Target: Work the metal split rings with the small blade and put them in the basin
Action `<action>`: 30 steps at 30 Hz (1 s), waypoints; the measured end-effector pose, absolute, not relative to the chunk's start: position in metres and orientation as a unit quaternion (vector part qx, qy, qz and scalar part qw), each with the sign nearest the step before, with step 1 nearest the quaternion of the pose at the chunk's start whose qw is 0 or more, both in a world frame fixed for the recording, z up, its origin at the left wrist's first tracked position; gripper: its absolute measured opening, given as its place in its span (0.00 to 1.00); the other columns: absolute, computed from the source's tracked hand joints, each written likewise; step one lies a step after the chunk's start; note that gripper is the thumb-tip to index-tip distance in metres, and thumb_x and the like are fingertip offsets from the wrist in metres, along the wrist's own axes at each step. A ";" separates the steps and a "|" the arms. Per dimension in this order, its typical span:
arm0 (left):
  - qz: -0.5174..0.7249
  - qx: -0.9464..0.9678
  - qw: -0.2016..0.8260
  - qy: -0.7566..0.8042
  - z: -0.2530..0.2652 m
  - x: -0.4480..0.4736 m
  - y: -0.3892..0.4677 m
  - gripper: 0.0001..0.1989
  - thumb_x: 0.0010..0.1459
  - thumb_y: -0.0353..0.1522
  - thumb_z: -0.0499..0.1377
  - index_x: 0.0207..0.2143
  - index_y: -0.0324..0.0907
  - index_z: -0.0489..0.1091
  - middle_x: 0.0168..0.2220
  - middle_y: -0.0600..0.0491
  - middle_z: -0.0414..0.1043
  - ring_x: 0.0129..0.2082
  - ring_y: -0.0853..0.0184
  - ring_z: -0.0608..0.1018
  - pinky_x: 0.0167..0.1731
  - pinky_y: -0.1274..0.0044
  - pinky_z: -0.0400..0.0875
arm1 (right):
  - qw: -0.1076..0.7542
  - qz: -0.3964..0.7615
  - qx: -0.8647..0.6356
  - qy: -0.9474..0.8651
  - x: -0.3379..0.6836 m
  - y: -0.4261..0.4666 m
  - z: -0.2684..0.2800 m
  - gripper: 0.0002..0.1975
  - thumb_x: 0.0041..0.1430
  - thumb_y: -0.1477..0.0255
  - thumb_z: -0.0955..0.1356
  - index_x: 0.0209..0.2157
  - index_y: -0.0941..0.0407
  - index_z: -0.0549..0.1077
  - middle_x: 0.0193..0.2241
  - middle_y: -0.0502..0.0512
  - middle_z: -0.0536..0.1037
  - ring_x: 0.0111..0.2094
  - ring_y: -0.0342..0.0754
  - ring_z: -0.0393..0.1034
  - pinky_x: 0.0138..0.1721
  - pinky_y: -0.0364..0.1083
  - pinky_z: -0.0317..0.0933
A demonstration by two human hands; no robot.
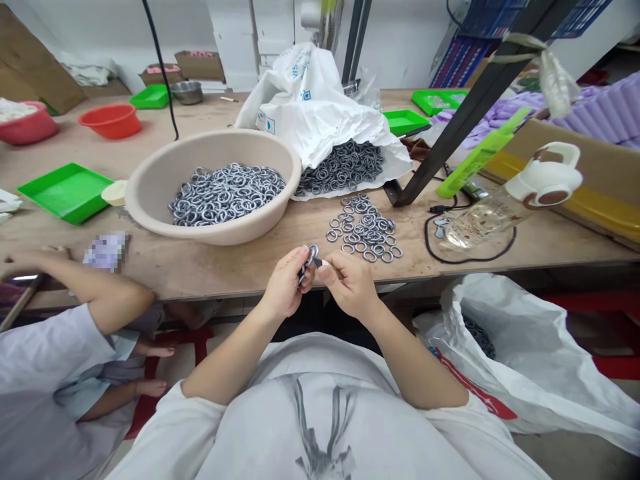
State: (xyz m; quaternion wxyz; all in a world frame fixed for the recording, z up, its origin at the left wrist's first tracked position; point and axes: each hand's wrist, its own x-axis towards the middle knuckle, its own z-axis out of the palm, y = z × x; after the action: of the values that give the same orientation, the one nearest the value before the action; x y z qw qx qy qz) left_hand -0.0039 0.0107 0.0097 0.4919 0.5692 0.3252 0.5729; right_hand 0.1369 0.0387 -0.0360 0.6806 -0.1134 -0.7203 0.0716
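A worker's left hand and right hand meet just off the near edge of a wooden table, both pinched on a small bunch of metal rings held between them. The left hand grips the bunch from below, while the right hand's fingertips close on its upper end; the bunch runs roughly upright, tilted a little toward the left hand. Directly ahead of the hands and slightly to the right, a loose pile of rings lies flat on the table, nearer the right hand than the left. Farther back and to the left stands a beige basin heaped with rings, and beside it a white sack spills more onto the table. A clear water bottle lies on its side at right. Another person's arm rests on the table edge at left.
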 end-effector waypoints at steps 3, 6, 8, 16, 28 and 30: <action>0.575 0.569 0.489 0.328 0.007 -0.004 0.011 0.23 0.53 0.47 0.67 0.29 0.40 0.61 0.19 0.60 0.56 0.17 0.77 0.57 0.15 0.84 0.50 | 0.670 0.043 -0.130 -0.730 0.135 0.035 -0.036 0.27 0.78 0.57 0.60 0.28 0.61 0.67 0.26 0.53 0.67 0.29 0.41 0.61 0.32 0.41 0.50; 0.571 0.578 0.479 0.332 0.006 -0.004 0.012 0.24 0.51 0.48 0.67 0.29 0.40 0.61 0.18 0.60 0.55 0.16 0.77 0.56 0.16 0.84 0.49 | 0.658 0.027 -0.159 -0.736 0.133 0.036 -0.036 0.30 0.77 0.55 0.59 0.26 0.61 0.66 0.25 0.52 0.66 0.27 0.41 0.60 0.31 0.42 0.48; 0.569 0.583 0.474 0.335 0.007 -0.004 0.012 0.26 0.50 0.49 0.68 0.28 0.40 0.60 0.18 0.61 0.54 0.16 0.77 0.56 0.16 0.84 0.49 | 0.654 0.015 -0.178 -0.736 0.132 0.038 -0.036 0.31 0.77 0.54 0.58 0.25 0.61 0.65 0.24 0.52 0.66 0.26 0.41 0.58 0.29 0.43 0.46; 0.559 0.600 0.463 0.338 0.007 -0.003 0.008 0.25 0.50 0.49 0.68 0.26 0.39 0.61 0.19 0.59 0.54 0.17 0.78 0.55 0.15 0.85 0.48 | 0.699 0.117 -0.252 -0.659 0.143 0.050 -0.036 0.34 0.74 0.46 0.58 0.26 0.60 0.63 0.21 0.51 0.60 0.23 0.41 0.54 0.28 0.42 0.45; 0.562 0.587 0.486 0.321 0.007 -0.006 0.004 0.26 0.50 0.48 0.69 0.25 0.39 0.60 0.19 0.60 0.54 0.17 0.78 0.56 0.16 0.85 0.50 | 0.658 0.047 -0.181 -0.729 0.137 0.041 -0.040 0.31 0.77 0.54 0.59 0.24 0.61 0.62 0.21 0.51 0.62 0.25 0.41 0.57 0.29 0.42 0.46; 0.558 0.589 0.489 0.320 0.007 -0.006 0.004 0.26 0.50 0.48 0.69 0.25 0.39 0.60 0.19 0.60 0.54 0.17 0.78 0.56 0.16 0.85 0.50 | 0.658 0.061 -0.164 -0.732 0.138 0.040 -0.039 0.30 0.76 0.55 0.60 0.24 0.61 0.61 0.21 0.51 0.62 0.24 0.40 0.56 0.29 0.42 0.46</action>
State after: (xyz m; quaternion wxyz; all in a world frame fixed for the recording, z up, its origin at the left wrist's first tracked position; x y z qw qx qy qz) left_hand -0.0056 0.0035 0.0069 0.4894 0.5886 0.3200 0.5582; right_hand 0.1382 0.0401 -0.0394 0.6580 -0.1642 -0.7324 0.0608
